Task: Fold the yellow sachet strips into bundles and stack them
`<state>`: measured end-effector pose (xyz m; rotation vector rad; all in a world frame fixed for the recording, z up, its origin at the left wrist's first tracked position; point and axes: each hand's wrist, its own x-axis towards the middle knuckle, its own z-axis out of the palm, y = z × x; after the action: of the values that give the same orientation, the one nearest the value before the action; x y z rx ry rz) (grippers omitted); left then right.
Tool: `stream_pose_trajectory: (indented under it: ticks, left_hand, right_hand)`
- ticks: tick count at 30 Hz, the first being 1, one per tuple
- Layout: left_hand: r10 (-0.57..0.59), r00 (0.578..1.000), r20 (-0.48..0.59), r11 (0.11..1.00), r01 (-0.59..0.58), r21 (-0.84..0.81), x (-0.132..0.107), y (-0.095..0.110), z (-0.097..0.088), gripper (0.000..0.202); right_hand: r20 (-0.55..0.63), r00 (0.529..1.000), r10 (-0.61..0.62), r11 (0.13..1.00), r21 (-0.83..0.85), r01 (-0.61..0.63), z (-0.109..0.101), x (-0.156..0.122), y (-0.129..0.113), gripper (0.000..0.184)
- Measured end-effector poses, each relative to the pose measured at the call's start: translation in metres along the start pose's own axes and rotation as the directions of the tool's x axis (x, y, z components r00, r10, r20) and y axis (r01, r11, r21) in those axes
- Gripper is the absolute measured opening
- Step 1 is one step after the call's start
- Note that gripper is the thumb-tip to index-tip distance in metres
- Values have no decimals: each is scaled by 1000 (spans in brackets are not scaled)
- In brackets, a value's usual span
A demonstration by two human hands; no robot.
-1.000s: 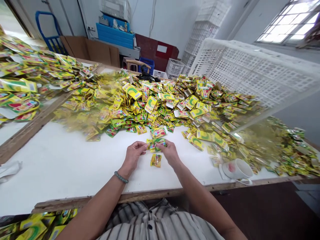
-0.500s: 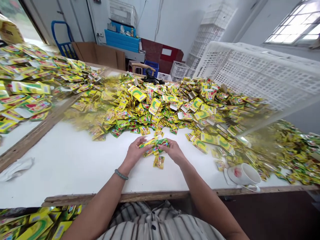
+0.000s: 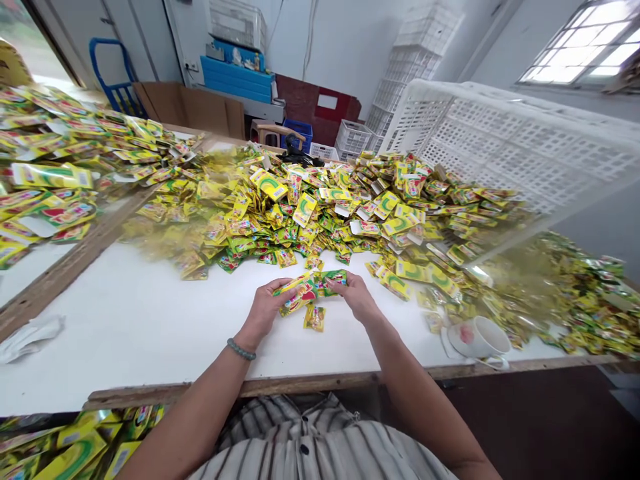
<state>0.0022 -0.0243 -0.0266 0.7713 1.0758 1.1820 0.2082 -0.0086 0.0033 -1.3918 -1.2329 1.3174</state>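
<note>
My left hand [image 3: 264,308] is closed on a small yellow carton [image 3: 301,293] with red lettering, its thumb lying across the top. In my right hand [image 3: 361,299], a green candy sachet [image 3: 333,283] is pinched between thumb and fingers, close against the carton's right end. Whether the sachet reaches inside the carton I cannot tell. A loose yellow sachet [image 3: 315,318] lies on the white table [image 3: 210,340] just below the carton. Beyond my hands spreads a heap of yellow and green sachets [image 3: 287,235] mixed with yellow cartons [image 3: 269,184].
A white plastic crate [image 3: 505,140] is tipped at the right above more sachets. Near the front edge stands a white cup [image 3: 480,339]. A wooden strip [image 3: 85,250] divides off cartons on the left. A white cloth [image 3: 33,337] lies there. More packets sit below the table edge, lower left.
The carton has turned its red-lettered face up in my left hand. My right hand has moved slightly right with the green sachet, which now shows more clearly. The view has shifted a little.
</note>
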Motion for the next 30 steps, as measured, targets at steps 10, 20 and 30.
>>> stream_pose_trajectory:
  ticks: [10, 20, 30]
  left_hand:
    - [-12, 988, 152, 996, 0, 84, -1, 0, 0, 50]
    - [-128, 975, 183, 978, 155, -142, -5, 4, 5, 48]
    - [-130, 981, 142, 974, 153, -168, -6, 3, 6, 46]
  right_hand:
    - [-28, 985, -170, 903, -405, 144, 10, -2, -17, 20]
    - [-260, 879, -399, 854, -455, 253, 22, -14, -9, 22]
    - [-106, 958, -267, 902, -377, 210, 19, -24, -3, 26]
